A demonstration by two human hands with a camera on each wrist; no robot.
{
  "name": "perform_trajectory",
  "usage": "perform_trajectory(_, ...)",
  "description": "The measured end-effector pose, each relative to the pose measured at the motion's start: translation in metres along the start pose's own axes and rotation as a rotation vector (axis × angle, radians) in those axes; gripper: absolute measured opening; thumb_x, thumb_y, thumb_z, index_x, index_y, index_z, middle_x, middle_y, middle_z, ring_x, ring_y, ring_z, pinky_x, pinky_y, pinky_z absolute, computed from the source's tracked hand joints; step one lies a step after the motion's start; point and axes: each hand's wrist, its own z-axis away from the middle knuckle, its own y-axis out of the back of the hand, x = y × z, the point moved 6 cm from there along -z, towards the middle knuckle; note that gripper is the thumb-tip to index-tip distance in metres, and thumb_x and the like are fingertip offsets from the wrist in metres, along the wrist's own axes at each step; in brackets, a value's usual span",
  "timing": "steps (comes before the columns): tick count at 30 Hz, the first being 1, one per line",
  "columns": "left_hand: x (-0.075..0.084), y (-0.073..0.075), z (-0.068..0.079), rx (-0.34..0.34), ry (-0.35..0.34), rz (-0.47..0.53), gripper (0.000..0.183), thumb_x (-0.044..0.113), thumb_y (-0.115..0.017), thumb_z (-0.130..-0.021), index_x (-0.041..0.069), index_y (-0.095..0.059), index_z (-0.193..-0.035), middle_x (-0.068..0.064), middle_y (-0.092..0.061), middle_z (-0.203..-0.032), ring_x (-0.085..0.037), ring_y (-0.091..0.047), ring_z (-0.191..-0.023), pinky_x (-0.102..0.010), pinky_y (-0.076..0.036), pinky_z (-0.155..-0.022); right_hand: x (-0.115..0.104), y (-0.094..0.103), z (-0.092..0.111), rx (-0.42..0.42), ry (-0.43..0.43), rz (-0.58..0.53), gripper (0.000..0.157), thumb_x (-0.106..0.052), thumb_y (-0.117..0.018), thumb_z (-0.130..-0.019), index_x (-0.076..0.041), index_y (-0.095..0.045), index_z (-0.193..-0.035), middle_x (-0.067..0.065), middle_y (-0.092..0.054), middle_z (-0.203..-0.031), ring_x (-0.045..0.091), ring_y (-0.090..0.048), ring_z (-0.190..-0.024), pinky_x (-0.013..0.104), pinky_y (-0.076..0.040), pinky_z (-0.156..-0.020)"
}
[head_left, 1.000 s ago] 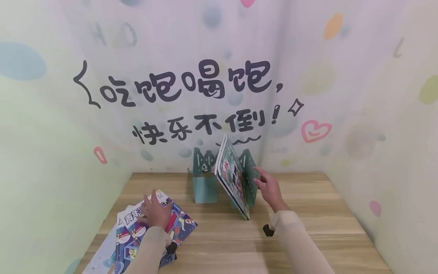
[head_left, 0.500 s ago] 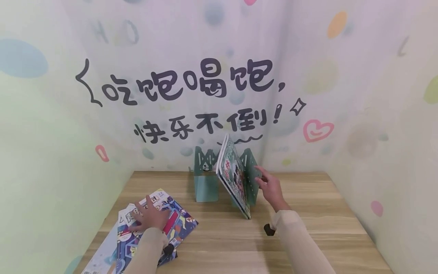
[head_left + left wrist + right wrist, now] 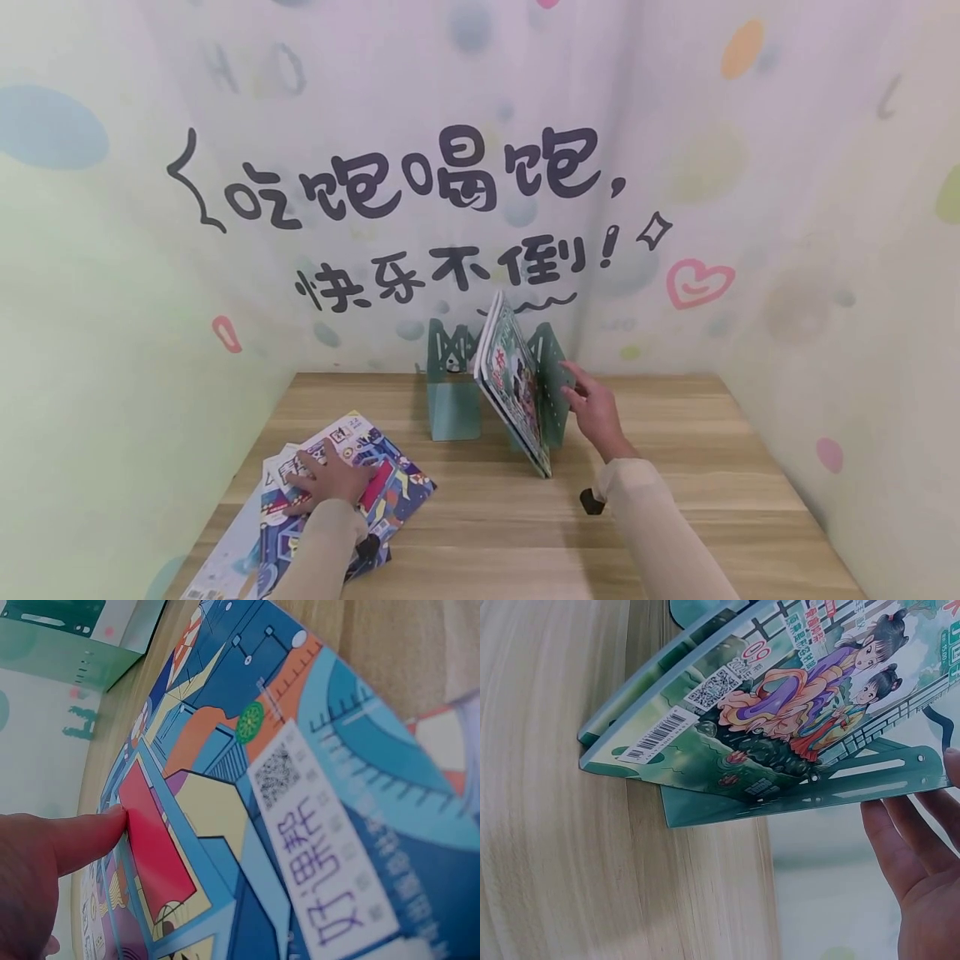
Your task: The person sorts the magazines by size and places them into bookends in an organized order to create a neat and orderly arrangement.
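My left hand [image 3: 330, 482] rests with spread fingers on a colourful magazine [image 3: 401, 471], the top one of a fanned pile at the table's left. In the left wrist view a fingertip touches the red patch on its cover [image 3: 161, 855]. My right hand [image 3: 596, 412] is at the right panel of a green folding bookend [image 3: 453, 412], its fingers [image 3: 900, 851] against that panel's outer side. Inside the bookend a few green-covered magazines [image 3: 517, 375] stand upright, leaning left at the top, with their covers facing right. Their lower corners jut toward me.
Under the pile, a pale magazine [image 3: 232, 550] sticks out at the lower left. The wooden table [image 3: 480, 533] ends at a printed backdrop [image 3: 375, 83] behind the bookend, with pale walls on both sides.
My left hand has shifted down and left across the top magazine, uncovering its upper corner, and its fingers now lie flatter. The right hand and the bookend stay in place.
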Motion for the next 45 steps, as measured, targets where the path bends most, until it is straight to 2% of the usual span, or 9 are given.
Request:
perform_trajectory(7,0.003,0.001,0.002,0.002,-0.003,-0.004,0.11,0.044,-0.075,-0.076,0.008,-0.007,-0.155,-0.032,0.017,-0.153,-0.063,0.022,-0.131,-0.085,0.014,-0.081,-0.001,0.0,-0.001,0.007,0.015,-0.006,0.046,-0.008,-0.058,-0.097,-0.02,-0.052,-0.141,0.019,-0.055,-0.135,0.037,-0.061,-0.11,0.04,-0.058,-0.078)
perform_trajectory(17,0.005,0.005,0.006,0.003,-0.022,-0.02,0.113,0.042,-0.078,-0.075,0.009,-0.005,-0.155,-0.031,0.02,-0.153,-0.062,0.018,-0.132,-0.085,0.011,-0.084,-0.004,-0.001,-0.001,0.008,0.032,0.014,0.046,-0.007,-0.058,-0.097,-0.019,-0.052,-0.141,0.019,-0.056,-0.134,0.037,-0.061,-0.11,0.042,-0.058,-0.079)
perform_trajectory(24,0.005,0.012,0.008,0.016,-0.029,-0.052,0.107,0.04,-0.077,-0.076,0.005,-0.012,-0.154,-0.034,0.01,-0.153,-0.064,0.006,-0.133,-0.086,-0.001,-0.089,-0.003,-0.001,0.0,0.01,0.032,0.015,0.045,-0.007,-0.058,-0.098,-0.019,-0.052,-0.141,0.019,-0.056,-0.133,0.037,-0.061,-0.109,0.041,-0.058,-0.079)
perform_trajectory(28,0.001,0.019,0.005,0.041,-0.043,-0.078,0.102,0.042,-0.076,-0.075,0.003,-0.02,-0.151,-0.037,0.003,-0.15,-0.066,-0.003,-0.13,-0.087,-0.008,-0.09,-0.003,0.0,0.001,0.015,0.034,0.019,0.045,-0.007,-0.058,-0.098,-0.019,-0.052,-0.141,0.019,-0.056,-0.133,0.036,-0.061,-0.109,0.041,-0.058,-0.079)
perform_trajectory(33,-0.005,0.022,0.002,0.049,-0.027,-0.091,0.099,0.044,-0.079,-0.073,0.0,-0.029,-0.145,-0.039,-0.005,-0.146,-0.064,-0.009,-0.128,-0.087,-0.012,-0.09,-0.004,-0.001,0.001,0.015,0.031,0.026,0.045,-0.007,-0.058,-0.098,-0.019,-0.051,-0.141,0.018,-0.054,-0.136,0.037,-0.061,-0.11,0.043,-0.058,-0.08)
perform_trajectory(42,-0.011,0.033,0.003,0.108,0.012,-0.026,0.085,0.022,-0.076,-0.071,-0.003,-0.033,-0.14,-0.041,-0.01,-0.139,-0.063,-0.011,-0.124,-0.084,-0.019,-0.092,-0.005,-0.001,0.002,0.013,0.029,0.047,0.045,-0.008,-0.056,-0.099,-0.018,-0.05,-0.142,0.021,-0.054,-0.136,0.038,-0.06,-0.11,0.046,-0.056,-0.083)
perform_trajectory(45,-0.011,0.038,0.007,0.107,0.021,-0.002,0.082,0.018,-0.074,-0.072,-0.004,-0.031,-0.138,-0.042,-0.011,-0.136,-0.064,-0.01,-0.124,-0.083,-0.021,-0.093,-0.004,-0.002,0.002,0.02,0.034,0.057,0.045,-0.008,-0.057,-0.098,-0.019,-0.051,-0.141,0.02,-0.055,-0.134,0.037,-0.061,-0.109,0.046,-0.056,-0.083)
